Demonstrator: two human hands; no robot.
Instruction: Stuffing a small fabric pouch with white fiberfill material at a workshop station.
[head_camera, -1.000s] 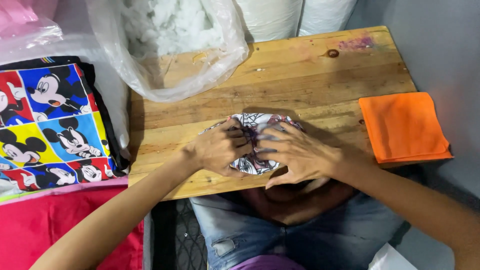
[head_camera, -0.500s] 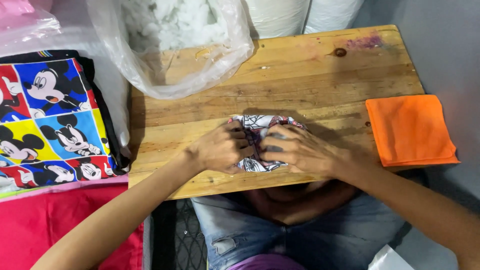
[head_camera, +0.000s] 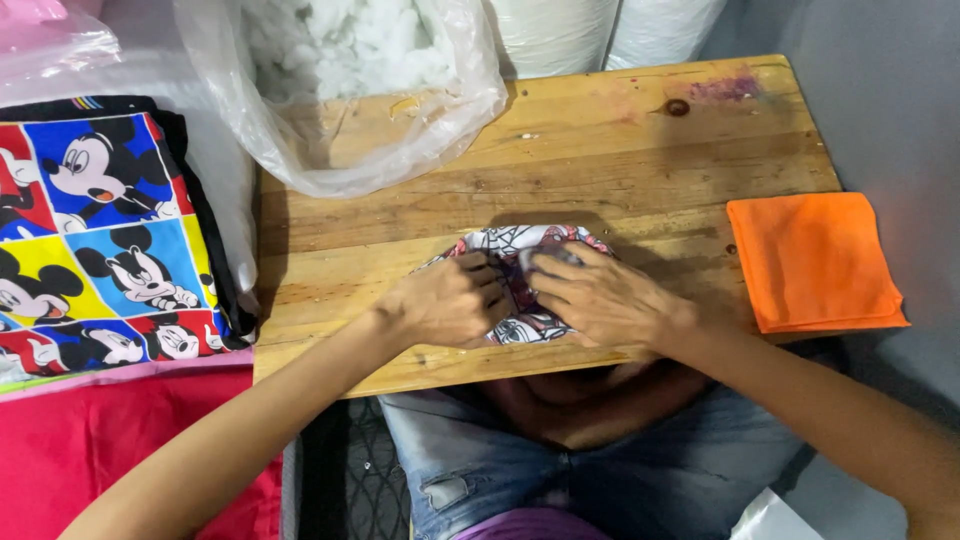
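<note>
Mostly hidden: my left hand (head_camera: 450, 300) and right hand (head_camera: 600, 297) both pinch the printed cloth (head_camera: 520, 245) at the table (head_camera: 600, 150) front edge; its middle is covered, pattern unclear. Bag (head_camera: 350, 90) cut off up top.

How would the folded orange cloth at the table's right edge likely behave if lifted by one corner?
The folded orange cloth looks thin and soft, so it would probably droop and unfold. It likely weighs little. Part of it overhangs the wooden table, so a push might slide it off.
</note>
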